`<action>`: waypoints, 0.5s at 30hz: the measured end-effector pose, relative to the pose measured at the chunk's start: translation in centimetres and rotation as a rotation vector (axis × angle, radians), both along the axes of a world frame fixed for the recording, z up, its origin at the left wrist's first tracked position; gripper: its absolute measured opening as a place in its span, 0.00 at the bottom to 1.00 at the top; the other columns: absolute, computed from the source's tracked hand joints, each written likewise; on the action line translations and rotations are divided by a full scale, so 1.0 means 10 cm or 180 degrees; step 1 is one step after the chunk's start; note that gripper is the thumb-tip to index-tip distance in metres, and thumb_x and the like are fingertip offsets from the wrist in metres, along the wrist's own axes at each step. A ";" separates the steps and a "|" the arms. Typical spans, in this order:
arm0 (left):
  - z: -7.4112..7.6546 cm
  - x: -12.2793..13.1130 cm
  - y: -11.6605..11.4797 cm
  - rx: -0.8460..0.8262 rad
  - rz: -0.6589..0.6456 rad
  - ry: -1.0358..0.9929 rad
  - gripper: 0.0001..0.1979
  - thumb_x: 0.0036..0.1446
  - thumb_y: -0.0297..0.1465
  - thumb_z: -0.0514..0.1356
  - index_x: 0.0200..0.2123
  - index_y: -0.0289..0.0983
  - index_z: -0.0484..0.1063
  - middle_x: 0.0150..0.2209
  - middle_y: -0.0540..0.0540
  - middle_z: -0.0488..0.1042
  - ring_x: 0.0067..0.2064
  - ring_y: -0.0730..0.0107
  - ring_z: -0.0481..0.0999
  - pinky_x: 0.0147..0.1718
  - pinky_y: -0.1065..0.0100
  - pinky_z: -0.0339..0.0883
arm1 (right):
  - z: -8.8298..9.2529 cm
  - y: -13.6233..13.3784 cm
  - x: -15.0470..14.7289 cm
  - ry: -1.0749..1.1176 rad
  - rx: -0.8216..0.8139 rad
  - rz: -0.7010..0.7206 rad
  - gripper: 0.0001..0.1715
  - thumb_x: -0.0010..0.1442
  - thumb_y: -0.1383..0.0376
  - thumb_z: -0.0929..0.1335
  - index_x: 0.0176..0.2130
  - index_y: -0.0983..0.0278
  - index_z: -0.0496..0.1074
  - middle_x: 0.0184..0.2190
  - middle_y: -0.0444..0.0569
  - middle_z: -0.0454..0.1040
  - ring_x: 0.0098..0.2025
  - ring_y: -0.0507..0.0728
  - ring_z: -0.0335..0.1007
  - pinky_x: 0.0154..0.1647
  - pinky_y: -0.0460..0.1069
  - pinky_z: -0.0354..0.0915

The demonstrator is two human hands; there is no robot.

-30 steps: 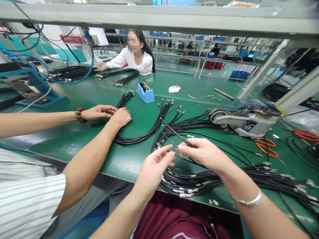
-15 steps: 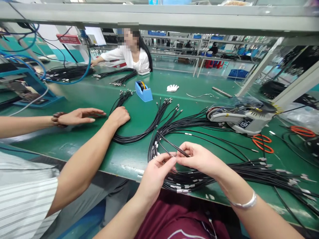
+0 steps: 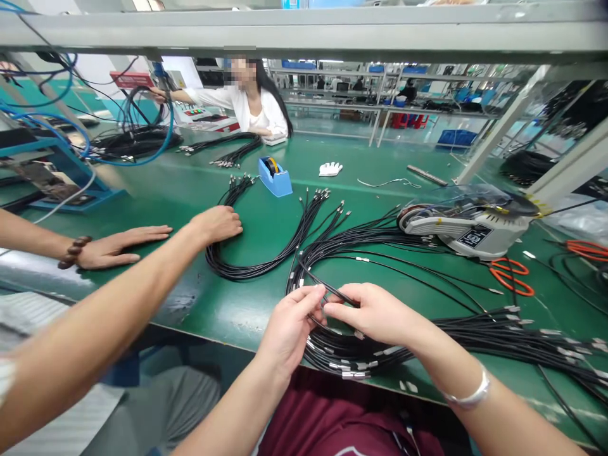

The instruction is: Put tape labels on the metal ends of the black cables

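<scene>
Green-topped workbench (image 3: 266, 221), other people at work alongside and across; blue tape dispenser (image 3: 276, 180) further back. Right hand (image 3: 380, 310) holds a black cable (image 3: 311, 273) in a narrow grip, fingers curled round it. Left hand (image 3: 292, 326) beside it, thumb and forefinger drawn close; cannot tell what lies between them. Good handling here, I judge: light pinch, both sets of fingertips near each other, right hand steadying while left does the fine work, strand lifted clear of its neighbours. Cable sits above the near edge, over a looped cable bundle (image 3: 503, 339). Looks thin, smooth, gently bowed, probably springy; its end hidden by fingers. Bundle carries silvery sleeves (image 3: 354, 375).
</scene>
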State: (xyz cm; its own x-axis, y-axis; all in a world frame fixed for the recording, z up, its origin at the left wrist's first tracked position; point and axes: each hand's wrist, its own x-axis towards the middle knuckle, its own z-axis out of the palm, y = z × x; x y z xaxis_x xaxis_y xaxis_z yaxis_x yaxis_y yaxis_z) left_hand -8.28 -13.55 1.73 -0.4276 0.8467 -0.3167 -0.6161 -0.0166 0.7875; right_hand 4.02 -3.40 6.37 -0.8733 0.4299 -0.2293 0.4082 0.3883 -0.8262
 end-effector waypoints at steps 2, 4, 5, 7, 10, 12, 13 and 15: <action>-0.01 0.00 -0.02 -0.0038 0.0034 -0.0018 0.08 0.48 0.32 0.66 0.28 0.32 0.74 0.20 0.52 0.68 0.22 0.79 0.67 0.26 0.75 0.63 | -0.01 -0.02 -0.02 -0.0005 -0.0055 -0.0033 0.18 0.59 0.57 0.63 0.23 0.65 0.67 0.18 0.39 0.59 0.21 0.48 0.55 0.23 0.44 0.51; 0.00 0.00 -0.03 -0.0112 0.0091 -0.0038 0.09 0.47 0.32 0.67 0.28 0.32 0.75 0.19 0.52 0.68 0.22 0.78 0.68 0.26 0.74 0.63 | 0.00 -0.04 0.03 -0.0045 -0.0246 -0.0036 0.19 0.60 0.58 0.62 0.23 0.65 0.66 0.17 0.39 0.59 0.21 0.48 0.54 0.22 0.44 0.50; 0.01 -0.01 -0.02 -0.0138 0.0114 -0.0054 0.09 0.47 0.32 0.67 0.28 0.32 0.75 0.19 0.52 0.67 0.22 0.78 0.68 0.26 0.74 0.64 | 0.01 -0.05 0.07 -0.0073 -0.0374 -0.0008 0.18 0.60 0.58 0.62 0.24 0.65 0.67 0.18 0.40 0.61 0.22 0.48 0.55 0.23 0.44 0.51; 0.05 -0.01 -0.01 -0.0152 0.0121 -0.0092 0.10 0.46 0.33 0.67 0.27 0.31 0.74 0.19 0.51 0.67 0.22 0.79 0.67 0.25 0.75 0.64 | 0.05 -0.04 0.15 -0.0111 -0.0616 0.0064 0.16 0.60 0.59 0.63 0.26 0.65 0.69 0.21 0.42 0.65 0.24 0.49 0.58 0.25 0.44 0.54; 0.10 -0.01 0.00 -0.0065 0.0136 -0.0128 0.09 0.49 0.33 0.66 0.30 0.32 0.75 0.24 0.49 0.70 0.24 0.78 0.68 0.26 0.74 0.66 | 0.09 -0.01 0.20 -0.0008 -0.0781 0.0013 0.16 0.60 0.58 0.63 0.27 0.66 0.70 0.25 0.45 0.68 0.27 0.51 0.61 0.28 0.45 0.56; 0.12 -0.01 -0.01 -0.0047 0.0090 -0.0150 0.11 0.52 0.34 0.64 0.36 0.32 0.75 0.29 0.46 0.73 0.27 0.74 0.71 0.28 0.71 0.68 | 0.07 0.02 0.16 0.0173 -0.0787 -0.0126 0.18 0.60 0.56 0.63 0.28 0.66 0.71 0.25 0.45 0.68 0.27 0.50 0.60 0.28 0.45 0.56; 0.13 -0.01 -0.02 -0.0057 0.0028 -0.0155 0.12 0.53 0.34 0.63 0.38 0.32 0.74 0.32 0.44 0.74 0.29 0.72 0.72 0.28 0.70 0.69 | 0.05 0.02 0.13 0.0231 -0.0809 -0.0161 0.18 0.60 0.55 0.63 0.28 0.66 0.71 0.25 0.44 0.67 0.26 0.50 0.59 0.27 0.44 0.55; 0.11 -0.01 -0.05 -0.0095 -0.0103 -0.0145 0.11 0.53 0.33 0.63 0.37 0.30 0.74 0.32 0.42 0.74 0.30 0.72 0.73 0.29 0.71 0.69 | 0.00 0.02 0.09 0.0197 -0.0908 -0.0123 0.19 0.59 0.55 0.64 0.26 0.66 0.70 0.22 0.42 0.65 0.22 0.48 0.56 0.24 0.44 0.53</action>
State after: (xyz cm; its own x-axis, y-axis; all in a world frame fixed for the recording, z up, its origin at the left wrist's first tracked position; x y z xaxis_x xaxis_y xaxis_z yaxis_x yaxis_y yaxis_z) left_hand -8.35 -14.02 2.85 -0.3848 0.8497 -0.3605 -0.6512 0.0269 0.7584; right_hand 4.93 -3.19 6.36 -0.8736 0.3891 -0.2924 0.3635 0.1220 -0.9236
